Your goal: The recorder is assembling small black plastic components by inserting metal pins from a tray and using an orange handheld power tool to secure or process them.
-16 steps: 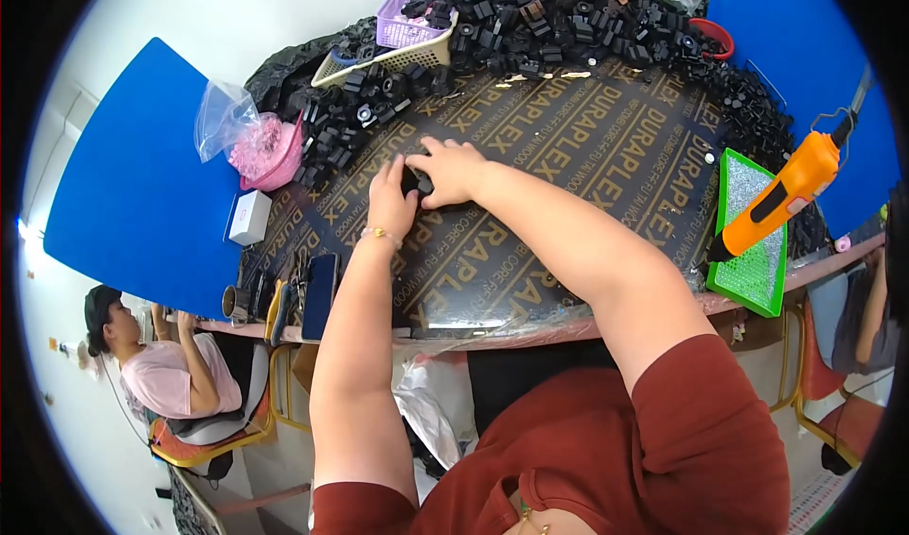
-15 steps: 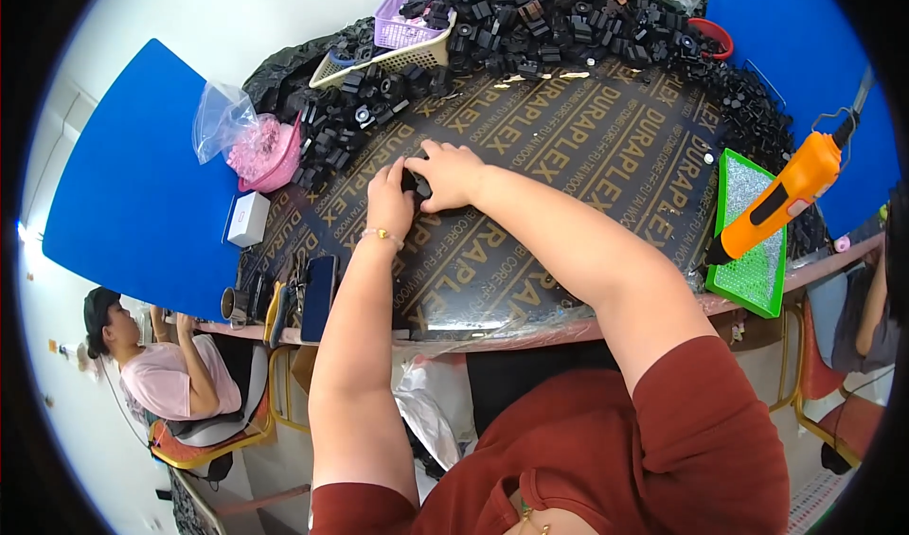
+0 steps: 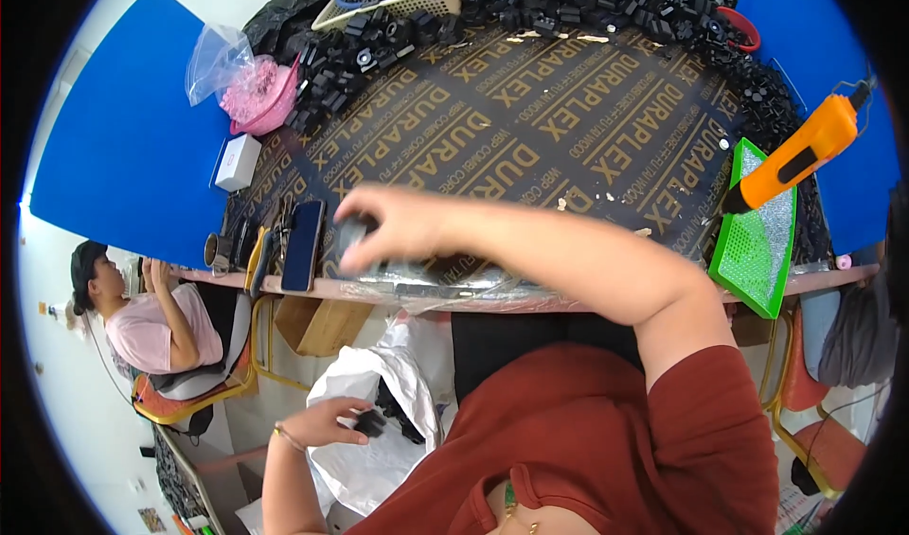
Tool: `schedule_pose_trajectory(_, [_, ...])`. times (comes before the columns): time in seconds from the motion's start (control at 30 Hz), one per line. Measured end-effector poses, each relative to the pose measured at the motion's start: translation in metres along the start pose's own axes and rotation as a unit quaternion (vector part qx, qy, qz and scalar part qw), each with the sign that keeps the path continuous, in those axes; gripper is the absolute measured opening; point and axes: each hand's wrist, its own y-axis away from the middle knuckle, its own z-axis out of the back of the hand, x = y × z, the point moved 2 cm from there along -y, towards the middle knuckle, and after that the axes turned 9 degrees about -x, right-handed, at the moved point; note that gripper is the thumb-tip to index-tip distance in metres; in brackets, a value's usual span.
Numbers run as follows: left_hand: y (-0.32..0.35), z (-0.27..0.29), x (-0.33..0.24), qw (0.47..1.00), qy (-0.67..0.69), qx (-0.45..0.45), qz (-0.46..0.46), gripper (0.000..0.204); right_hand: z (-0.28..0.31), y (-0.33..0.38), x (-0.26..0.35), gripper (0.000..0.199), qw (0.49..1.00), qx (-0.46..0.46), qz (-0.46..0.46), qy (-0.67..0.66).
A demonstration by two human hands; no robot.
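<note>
My left hand (image 3: pixel 320 421) is below the table edge, over the mouth of an open white sack (image 3: pixel 374 467). Its fingers close on a small black plastic part (image 3: pixel 370 425); more black pieces show inside the sack. Above the near left of the table (image 3: pixel 530 128), my right hand (image 3: pixel 402 224) is smeared by motion. Between its curved thumb and fingers is a dark, rounded plastic part (image 3: pixel 354 236), its details blurred. A phone (image 3: pixel 303 246) lies just left of that hand.
Black parts (image 3: pixel 587 5) heap along the far side, beside a cream basket (image 3: pixel 417 5). Left are a pink basket (image 3: pixel 275 109), white box (image 3: pixel 239 163) and metal cup (image 3: pixel 217 251). An orange electric screwdriver (image 3: pixel 800 156) hangs over a green tray (image 3: pixel 753 294). A person (image 3: pixel 151 317) sits at left.
Both hands were together around a dark part at mid-table. My left hand has moved down to the sack with a black part; my right has drawn nearer the table's edge. The view has shifted.
</note>
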Motion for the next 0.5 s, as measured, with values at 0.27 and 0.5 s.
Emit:
schedule_pose_trajectory(0.27, [0.063,-0.016,0.202,0.809,-0.335,-0.393,0.281,0.099,-0.249,0.109,-0.016,0.1,0.932,0.291,0.199,0.085])
schedule_pose_trajectory(0.5, [0.064,-0.075,0.259,0.848,0.155,-0.335,0.381,0.057,-0.187,0.126,-0.056,0.03,0.768,0.428,0.266,0.394])
